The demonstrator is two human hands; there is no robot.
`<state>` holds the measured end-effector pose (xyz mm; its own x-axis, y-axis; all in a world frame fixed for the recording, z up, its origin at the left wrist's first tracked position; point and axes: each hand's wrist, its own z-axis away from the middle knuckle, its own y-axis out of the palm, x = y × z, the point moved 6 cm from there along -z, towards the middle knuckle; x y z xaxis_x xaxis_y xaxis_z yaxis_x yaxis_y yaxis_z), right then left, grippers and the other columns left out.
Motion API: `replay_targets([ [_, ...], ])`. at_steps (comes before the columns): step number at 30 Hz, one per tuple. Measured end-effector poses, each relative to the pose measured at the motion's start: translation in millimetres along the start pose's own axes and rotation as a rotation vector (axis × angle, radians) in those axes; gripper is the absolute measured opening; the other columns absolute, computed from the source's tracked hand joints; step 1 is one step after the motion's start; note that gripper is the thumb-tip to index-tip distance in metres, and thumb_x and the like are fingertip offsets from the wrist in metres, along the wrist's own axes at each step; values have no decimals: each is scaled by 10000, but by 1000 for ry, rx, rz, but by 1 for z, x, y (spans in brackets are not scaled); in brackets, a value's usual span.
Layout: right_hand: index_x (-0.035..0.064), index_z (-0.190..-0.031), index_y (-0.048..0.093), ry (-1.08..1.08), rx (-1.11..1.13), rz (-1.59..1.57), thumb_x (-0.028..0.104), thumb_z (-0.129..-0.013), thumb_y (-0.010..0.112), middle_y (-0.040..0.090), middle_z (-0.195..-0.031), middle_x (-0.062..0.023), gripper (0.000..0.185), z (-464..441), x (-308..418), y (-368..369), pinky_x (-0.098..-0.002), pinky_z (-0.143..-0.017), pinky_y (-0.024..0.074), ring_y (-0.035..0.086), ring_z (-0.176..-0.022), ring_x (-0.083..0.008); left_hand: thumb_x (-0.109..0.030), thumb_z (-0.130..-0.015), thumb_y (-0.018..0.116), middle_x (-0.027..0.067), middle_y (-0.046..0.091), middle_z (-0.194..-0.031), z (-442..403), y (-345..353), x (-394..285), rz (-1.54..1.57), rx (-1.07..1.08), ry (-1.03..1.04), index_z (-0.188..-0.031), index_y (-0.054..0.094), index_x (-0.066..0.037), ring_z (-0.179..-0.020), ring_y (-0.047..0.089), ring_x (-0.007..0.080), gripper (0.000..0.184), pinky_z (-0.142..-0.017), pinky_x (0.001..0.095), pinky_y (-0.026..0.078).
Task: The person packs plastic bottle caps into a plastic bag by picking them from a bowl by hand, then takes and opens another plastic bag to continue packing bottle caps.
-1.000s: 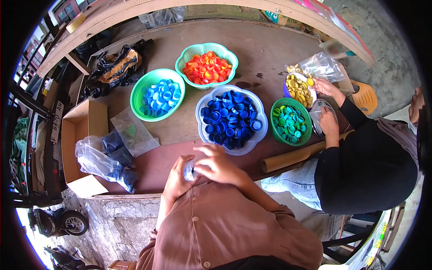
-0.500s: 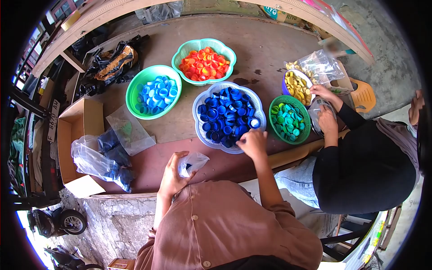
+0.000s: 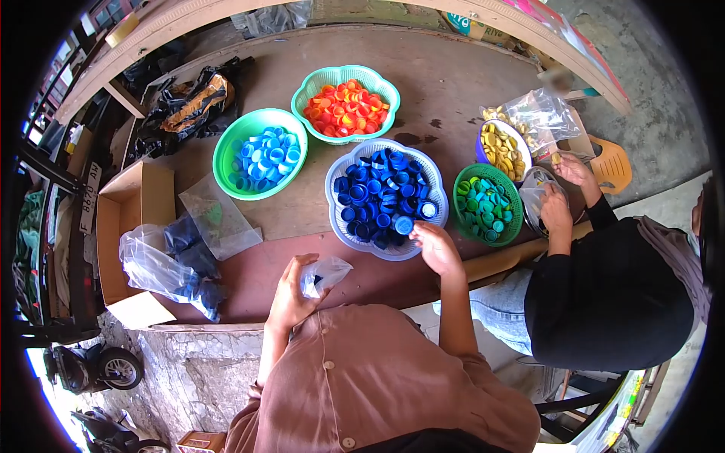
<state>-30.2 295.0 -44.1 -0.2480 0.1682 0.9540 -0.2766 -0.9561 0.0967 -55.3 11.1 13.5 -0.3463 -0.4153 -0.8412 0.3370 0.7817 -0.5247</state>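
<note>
My left hand (image 3: 292, 296) holds a small clear plastic bag (image 3: 325, 275) near the table's front edge; something dark shows inside it. At the lower right rim of a pale blue basket (image 3: 337, 226), my right hand (image 3: 436, 248) pinches a blue cap (image 3: 404, 225). Many dark blue caps (image 3: 381, 192) fill that basket. Behind it stands a mint basket (image 3: 300, 96) of red and orange caps. A green basin (image 3: 224, 170) with light blue caps is to its left. On its right, a green basket (image 3: 461, 219) holds teal and green caps.
A co-worker (image 3: 612, 291) at the right holds a yellowish cap and a clear bag beside a bowl of yellow caps (image 3: 502, 151). A cardboard box (image 3: 147, 192), a filled plastic bag (image 3: 155, 260), a flat clear bag (image 3: 219, 219) and black plastic (image 3: 192, 109) lie at the left.
My right hand went from my left hand to the dark blue caps, then lifted a blue cap at the rim. My left hand stays with the bag. The co-worker's hand moved away from the yellow caps.
</note>
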Motion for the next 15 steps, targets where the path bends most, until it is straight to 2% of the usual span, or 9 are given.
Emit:
replay_targets([
  [2, 52, -931, 615, 45, 297, -619, 183, -825, 552, 599, -858, -12, 180, 4, -3, 17, -252, -738, 368, 538, -831, -122, -93, -609, 740, 163, 545, -1024, 0, 1, -2, -2, 4, 4, -1072, 473, -2, -955, 548, 331, 542, -834, 382, 446],
  [4, 64, -932, 611, 0, 343, -647, 172, -833, 533, 593, -879, -10, 166, 8, 0, 27, -248, -726, 357, 527, -835, -109, -93, -609, 740, 164, 544, -1025, 0, 0, -3, -8, 5, 1, -1074, 471, -3, -959, 547, 332, 545, -834, 383, 446],
  [6, 58, -950, 611, -38, 270, -692, 175, -834, 527, 594, -853, -5, 185, 13, 8, 35, -248, -727, 357, 531, -832, -116, -94, -610, 740, 165, 542, -1035, 2, -1, -2, -6, 0, 1, -1077, 469, -3, -969, 545, 332, 548, -838, 383, 444],
  [7, 52, -958, 616, -36, 268, -607, 158, -818, 560, 585, -933, -20, 184, 16, 10, 38, -260, -784, 365, 527, -875, -124, -94, -610, 740, 165, 542, -1035, 2, -1, -2, -8, 2, 0, -1077, 469, -3, -969, 545, 332, 548, -838, 383, 444],
  [8, 52, -958, 616, -36, 266, -609, 158, -818, 560, 585, -933, -20, 184, 18, 15, 44, -260, -784, 365, 527, -875, -124, -96, -612, 740, 167, 541, -1041, 3, -1, -1, -2, 8, -12, -1079, 469, -2, -973, 544, 332, 548, -842, 384, 442],
  [10, 51, -921, 618, -177, 399, 17, 108, -798, 583, 502, -1181, -68, 140, 25, 30, 76, -377, -922, 324, 460, -1068, -187, -99, -614, 740, 168, 540, -1046, 2, 1, -2, 6, 19, -20, -1081, 469, -2, -976, 543, 331, 548, -845, 385, 440],
  [12, 63, -853, 637, -570, 410, 626, 103, -747, 635, 428, -1263, -109, 113, 41, 47, 111, -438, -981, 266, 375, -1163, -290, -92, -612, 736, 168, 539, -1051, 2, 3, -4, 21, 24, -9, -1086, 470, -3, -980, 543, 328, 550, -849, 384, 439],
  [14, 94, -767, 656, -662, 346, 758, 127, -698, 661, 421, -1272, -140, 77, 48, 34, 143, -474, -987, 234, 296, -1205, -382, -87, -608, 734, 168, 540, -1051, 1, 7, -6, 31, 41, 33, -1086, 471, -4, -983, 543, 326, 552, -849, 382, 440],
  [15, 85, -737, 658, -648, 313, 968, 149, -661, 670, 399, -1300, -148, 100, 51, 22, 156, -500, -996, 198, 258, -1228, -419, -82, -604, 733, 168, 540, -1051, 1, 10, -7, 43, 55, 69, -1087, 472, -4, -986, 543, 324, 554, -848, 379, 441],
])
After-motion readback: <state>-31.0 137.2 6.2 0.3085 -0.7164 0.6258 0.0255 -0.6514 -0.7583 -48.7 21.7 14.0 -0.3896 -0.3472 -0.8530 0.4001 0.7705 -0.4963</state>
